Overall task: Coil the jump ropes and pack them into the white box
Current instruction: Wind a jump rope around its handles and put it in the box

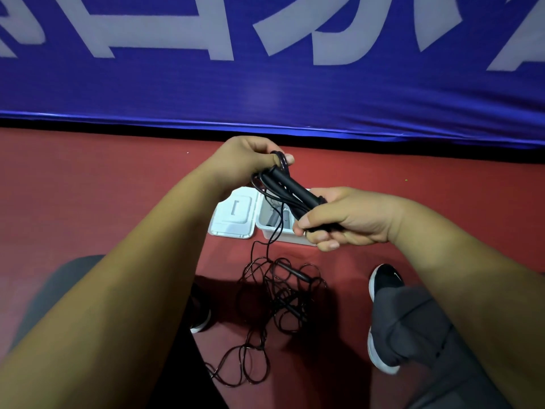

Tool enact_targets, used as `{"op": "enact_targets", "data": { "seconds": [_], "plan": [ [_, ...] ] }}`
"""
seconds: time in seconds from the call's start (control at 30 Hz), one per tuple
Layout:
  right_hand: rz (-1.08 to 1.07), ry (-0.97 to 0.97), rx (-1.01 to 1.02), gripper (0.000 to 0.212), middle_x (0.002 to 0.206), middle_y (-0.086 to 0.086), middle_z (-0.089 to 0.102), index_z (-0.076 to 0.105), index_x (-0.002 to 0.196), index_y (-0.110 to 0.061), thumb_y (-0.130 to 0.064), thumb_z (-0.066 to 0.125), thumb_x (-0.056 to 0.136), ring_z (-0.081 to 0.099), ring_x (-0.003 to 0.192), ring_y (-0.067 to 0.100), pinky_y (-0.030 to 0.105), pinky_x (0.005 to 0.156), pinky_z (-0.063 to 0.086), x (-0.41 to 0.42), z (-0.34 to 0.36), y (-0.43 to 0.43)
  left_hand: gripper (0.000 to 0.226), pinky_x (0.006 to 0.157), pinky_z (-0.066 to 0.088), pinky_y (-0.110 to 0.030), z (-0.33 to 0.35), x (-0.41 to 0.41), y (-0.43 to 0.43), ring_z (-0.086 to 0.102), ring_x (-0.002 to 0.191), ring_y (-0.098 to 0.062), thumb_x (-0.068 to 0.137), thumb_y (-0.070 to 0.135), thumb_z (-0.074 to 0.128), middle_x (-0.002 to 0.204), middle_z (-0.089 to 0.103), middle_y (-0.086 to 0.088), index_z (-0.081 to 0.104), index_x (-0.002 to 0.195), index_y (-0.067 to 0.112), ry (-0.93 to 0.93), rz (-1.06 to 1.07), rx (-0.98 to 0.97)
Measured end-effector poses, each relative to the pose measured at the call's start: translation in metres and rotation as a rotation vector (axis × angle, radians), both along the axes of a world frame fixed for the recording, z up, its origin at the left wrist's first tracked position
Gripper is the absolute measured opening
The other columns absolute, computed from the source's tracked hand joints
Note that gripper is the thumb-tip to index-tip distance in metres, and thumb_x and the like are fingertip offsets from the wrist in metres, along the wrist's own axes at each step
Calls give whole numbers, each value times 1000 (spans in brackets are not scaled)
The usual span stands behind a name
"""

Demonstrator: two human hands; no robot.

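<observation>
A black jump rope (290, 187) with its handles bundled together hangs between my two hands above the floor. My left hand (244, 160) grips the upper end of the bundle and a loop of cord. My right hand (342, 216) grips the lower end of the handles. A strand of cord runs down from the bundle to a tangled heap of black rope (283, 293) on the red floor, with another handle lying in it. The white box (274, 228) stands open on the floor under my hands, with grey items inside it.
The box's white lid (233, 214) lies flat just left of the box. A blue banner (265, 93) with white lettering runs along the back. My black shoes (383, 281) and grey trousers flank the rope heap on the red floor (103, 187).
</observation>
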State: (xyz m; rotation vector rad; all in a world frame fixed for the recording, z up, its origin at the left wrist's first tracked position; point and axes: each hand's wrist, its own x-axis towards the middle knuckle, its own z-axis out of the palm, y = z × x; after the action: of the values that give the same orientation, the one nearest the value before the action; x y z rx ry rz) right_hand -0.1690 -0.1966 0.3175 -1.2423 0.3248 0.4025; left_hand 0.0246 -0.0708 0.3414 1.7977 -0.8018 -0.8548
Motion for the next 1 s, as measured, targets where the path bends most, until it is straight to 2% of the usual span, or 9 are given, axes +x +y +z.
{"op": "enact_targets", "data": {
  "seconds": [0.13, 0.23, 0.33, 0.4, 0.5, 0.57, 0.8, 0.93, 1.0],
  "plan": [
    [2, 22, -83, 44, 92, 21, 61, 46, 131, -7, 12, 63, 96, 45, 63, 19, 32, 51, 31, 1, -4, 1, 11, 73, 51, -35, 4, 2, 3, 67, 79, -25, 91, 17, 80, 97, 74, -26, 79, 99, 9, -30, -109, -32],
    [43, 71, -174, 53, 98, 26, 63, 43, 132, -12, 9, 71, 92, 47, 63, 20, 33, 53, 35, 1, -5, 3, 12, 75, 55, -30, 5, -2, 3, 70, 84, -20, 88, 14, 83, 101, 75, -22, 80, 98, 9, -85, -170, -32],
    [55, 117, -330, 59, 76, 10, 71, 41, 135, -18, 7, 72, 91, 48, 54, 18, 32, 53, 35, 5, -7, 4, 10, 81, 57, -28, 4, -6, 1, 70, 86, -14, 86, 12, 83, 98, 78, -14, 80, 95, 9, -151, -209, -32],
    [54, 131, -422, 58, 76, 8, 74, 42, 132, -26, 6, 68, 91, 47, 50, 17, 32, 51, 36, 6, -9, 5, 6, 83, 56, -27, 1, -9, -1, 70, 84, -9, 87, 12, 83, 93, 79, -4, 81, 92, 13, -232, -260, -7],
    [107, 153, -615, 38, 68, 5, 70, 56, 109, -31, -2, 69, 89, 44, 48, 19, 31, 53, 38, 7, -14, 6, 7, 80, 55, -29, -4, -16, -2, 70, 80, -6, 87, 16, 83, 86, 78, 8, 82, 87, 23, -373, -317, 38],
    [139, 193, -684, 13, 61, 0, 66, 65, 100, -16, -9, 68, 89, 44, 49, 19, 29, 54, 38, 6, -16, 8, 7, 78, 55, -30, -6, -22, -2, 69, 81, -7, 86, 20, 83, 87, 76, 9, 82, 85, 26, -463, -344, 44],
    [10, 289, -671, 36, 74, 10, 64, 57, 115, -5, -15, 71, 84, 52, 62, 22, 33, 54, 44, 10, -24, 0, 6, 61, 43, -25, 1, -30, 1, 59, 70, -4, 84, 21, 75, 76, 67, 12, 75, 85, 26, -873, -491, 34],
    [-81, 284, -738, 25, 55, -4, 66, 57, 110, -7, -9, 70, 90, 53, 57, 19, 29, 48, 46, 9, -28, -9, 5, 59, 43, -27, 7, -29, 7, 58, 67, -4, 88, 29, 69, 71, 66, 11, 73, 86, 28, -869, -572, 181],
    [-149, 277, -759, 23, 59, 1, 65, 58, 111, -7, -8, 69, 91, 52, 57, 20, 28, 45, 46, 9, -30, -13, 11, 60, 43, -28, 12, -30, 9, 58, 67, -5, 91, 26, 65, 73, 68, 9, 75, 96, 28, -842, -621, 294]
  ]
}}
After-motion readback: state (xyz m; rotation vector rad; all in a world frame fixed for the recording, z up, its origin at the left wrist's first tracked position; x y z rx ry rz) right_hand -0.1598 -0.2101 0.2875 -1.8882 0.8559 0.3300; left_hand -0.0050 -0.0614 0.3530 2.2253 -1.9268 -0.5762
